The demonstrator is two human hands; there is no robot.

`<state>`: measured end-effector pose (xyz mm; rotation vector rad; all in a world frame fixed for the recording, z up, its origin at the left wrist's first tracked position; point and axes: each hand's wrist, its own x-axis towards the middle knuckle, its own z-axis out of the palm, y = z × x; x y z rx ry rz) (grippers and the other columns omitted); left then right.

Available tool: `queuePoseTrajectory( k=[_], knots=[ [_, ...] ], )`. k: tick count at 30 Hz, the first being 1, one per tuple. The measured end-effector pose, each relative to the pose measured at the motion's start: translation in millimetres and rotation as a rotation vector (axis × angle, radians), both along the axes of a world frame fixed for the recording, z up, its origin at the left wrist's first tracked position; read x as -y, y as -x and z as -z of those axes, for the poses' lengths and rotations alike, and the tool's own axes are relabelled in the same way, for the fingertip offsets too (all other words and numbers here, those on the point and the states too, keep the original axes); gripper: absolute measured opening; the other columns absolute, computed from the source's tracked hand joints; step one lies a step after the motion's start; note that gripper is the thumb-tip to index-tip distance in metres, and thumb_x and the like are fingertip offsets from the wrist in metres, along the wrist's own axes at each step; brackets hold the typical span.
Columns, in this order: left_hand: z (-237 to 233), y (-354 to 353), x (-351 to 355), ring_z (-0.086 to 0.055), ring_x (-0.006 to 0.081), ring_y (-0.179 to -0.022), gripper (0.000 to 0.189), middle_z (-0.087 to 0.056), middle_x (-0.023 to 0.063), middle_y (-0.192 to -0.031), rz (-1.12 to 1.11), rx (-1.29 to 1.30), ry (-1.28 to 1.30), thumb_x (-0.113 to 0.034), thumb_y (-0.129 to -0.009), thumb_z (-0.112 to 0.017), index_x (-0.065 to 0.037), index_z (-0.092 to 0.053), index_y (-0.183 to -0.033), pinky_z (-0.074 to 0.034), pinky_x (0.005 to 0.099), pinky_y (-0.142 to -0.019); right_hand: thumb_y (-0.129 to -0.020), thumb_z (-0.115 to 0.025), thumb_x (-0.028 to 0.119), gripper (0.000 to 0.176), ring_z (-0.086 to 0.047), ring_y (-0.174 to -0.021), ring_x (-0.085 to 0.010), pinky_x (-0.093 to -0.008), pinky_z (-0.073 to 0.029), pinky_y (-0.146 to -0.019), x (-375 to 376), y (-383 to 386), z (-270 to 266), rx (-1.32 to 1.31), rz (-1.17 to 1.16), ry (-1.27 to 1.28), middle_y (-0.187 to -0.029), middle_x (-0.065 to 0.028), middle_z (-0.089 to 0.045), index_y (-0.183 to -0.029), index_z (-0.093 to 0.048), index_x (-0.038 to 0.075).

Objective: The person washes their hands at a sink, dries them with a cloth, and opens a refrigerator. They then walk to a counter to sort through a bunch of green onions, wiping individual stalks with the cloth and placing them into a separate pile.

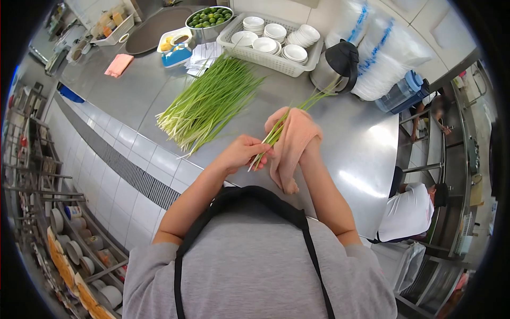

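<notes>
My left hand (246, 152) is closed on the pale root ends of a few green chives (276, 131), close to the counter's near edge. Over my right hand (310, 151) lies a pink cloth (292, 141), which hides most of the fingers. That hand appears closed through the cloth, with the chives lying against it and their green tips pointing up and right. A large bunch of chives (212, 98) is spread on the steel counter (350, 138) to the left, white ends toward me.
At the back stand a basket (313, 66) of small white bowls, a bowl of green limes (210, 18), a metal jug (326, 77) and plastic-wrapped stacks (390, 48). Another pink cloth (119, 65) lies left. Two other people, one in a white shirt (406, 212), are at right.
</notes>
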<state>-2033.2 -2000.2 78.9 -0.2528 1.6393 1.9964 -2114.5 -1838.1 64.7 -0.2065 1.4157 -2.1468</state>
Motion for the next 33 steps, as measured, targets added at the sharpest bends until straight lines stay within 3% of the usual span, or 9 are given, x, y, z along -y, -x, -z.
queuePoseTrajectory(
  k=[2, 5, 7, 11, 16, 26, 28, 32, 33],
  knots=[
    [-0.8, -3.7, 6.8, -0.053, 0.0108, -0.050, 0.024, -0.056, 0.0026, -0.061, 0.054, -0.012, 0.016, -0.022, -0.086, -0.054, -0.001, -0.062, -0.081, -0.041, 0.0227, -0.044, -0.075, -0.052, 0.011, 0.013, -0.052, -0.061, -0.0154, -0.0263, -0.044, -0.053, -11.3, 23.0, 11.5, 0.006, 0.047, 0.145, -0.069, -0.0079, -0.055, -0.079, -0.057, -0.001],
    [1.7, -12.8, 20.5, -0.053, 0.0113, -0.050, 0.024, -0.055, 0.0025, -0.060, 0.132, -0.025, 0.021, -0.022, -0.085, -0.054, 0.001, -0.062, -0.083, -0.041, 0.0227, -0.044, -0.077, -0.050, 0.013, 0.016, -0.051, -0.064, -0.0152, -0.0260, -0.044, -0.057, -39.9, 52.6, 18.2, -0.556, -0.052, -0.310, -0.072, -0.0078, -0.054, -0.080, -0.056, -0.001],
    [1.3, -20.3, 31.6, -0.052, 0.0116, -0.049, 0.024, -0.055, 0.0030, -0.059, 0.155, 0.011, 0.012, -0.021, -0.085, -0.054, 0.002, -0.062, -0.082, -0.041, 0.0226, -0.044, -0.079, -0.049, 0.015, 0.017, -0.051, -0.066, -0.0152, -0.0264, -0.044, -0.058, -53.0, 54.5, 13.0, -0.049, 0.228, 0.289, -0.075, -0.0072, -0.054, -0.081, -0.057, 0.000],
    [5.0, -33.0, 59.6, -0.052, 0.0109, -0.049, 0.024, -0.055, 0.0033, -0.059, 0.194, -0.002, 0.059, -0.021, -0.086, -0.052, 0.001, -0.062, -0.084, -0.040, 0.0223, -0.044, -0.079, -0.048, 0.016, 0.017, -0.050, -0.066, -0.0156, -0.0272, -0.044, -0.057, -90.8, 70.3, 6.5, -0.038, 0.416, 0.252, -0.075, -0.0066, -0.052, -0.081, -0.057, 0.001],
    [4.2, -19.9, 57.5, -0.051, 0.0113, -0.054, 0.026, -0.053, 0.0024, -0.064, -0.402, -0.055, -0.177, -0.021, -0.088, -0.049, 0.003, -0.057, -0.094, -0.043, 0.0230, -0.049, -0.079, -0.048, 0.014, 0.012, -0.048, -0.059, -0.0168, -0.0273, -0.039, -0.048, -91.4, 49.8, 20.2, -0.134, 0.169, 0.270, -0.067, -0.0048, -0.049, -0.075, -0.054, 0.004],
    [8.4, 13.9, -17.0, -0.050, 0.0096, -0.047, 0.023, -0.054, 0.0037, -0.057, -0.006, -0.132, -0.030, -0.016, -0.086, -0.052, 0.000, -0.059, -0.071, -0.042, 0.0223, -0.044, -0.080, -0.050, 0.014, 0.017, -0.045, -0.041, -0.0180, -0.0255, -0.035, -0.038, 13.5, -35.6, 15.6, 0.480, -0.249, 0.306, -0.058, -0.0068, -0.049, -0.068, -0.050, 0.002],
    [7.5, 10.0, -11.7, -0.049, 0.0092, -0.045, 0.025, -0.053, 0.0034, -0.057, 0.010, -0.115, -0.049, -0.017, -0.086, -0.052, 0.000, -0.058, -0.067, -0.041, 0.0223, -0.042, -0.079, -0.053, 0.017, 0.016, -0.047, -0.042, -0.0199, -0.0278, -0.038, -0.039, 16.3, -31.3, 16.0, 0.095, -0.293, -0.092, -0.059, -0.0071, -0.051, -0.073, -0.052, 0.002],
    [-6.2, -1.6, 6.5, -0.048, 0.0091, -0.045, 0.023, -0.053, 0.0026, -0.057, 0.040, -0.069, 0.039, -0.020, -0.085, -0.053, -0.001, -0.061, -0.075, -0.037, 0.0209, -0.041, -0.075, -0.056, 0.007, 0.010, -0.053, -0.064, -0.0096, -0.0218, -0.043, -0.054, -7.2, -28.0, -16.3, 0.340, -0.050, 0.197, -0.075, -0.0018, -0.057, -0.085, -0.055, 0.003],
    [-10.4, -4.0, 11.6, -0.048, 0.0096, -0.044, 0.025, -0.053, 0.0030, -0.056, 0.078, -0.099, 0.071, -0.021, -0.085, -0.054, 0.000, -0.061, -0.075, -0.038, 0.0213, -0.041, -0.073, -0.058, 0.008, 0.011, -0.052, -0.067, -0.0098, -0.0223, -0.043, -0.057, -8.5, -18.3, -18.7, -0.134, -0.004, -0.280, -0.076, -0.0017, -0.057, -0.083, -0.056, 0.004]
  ],
)
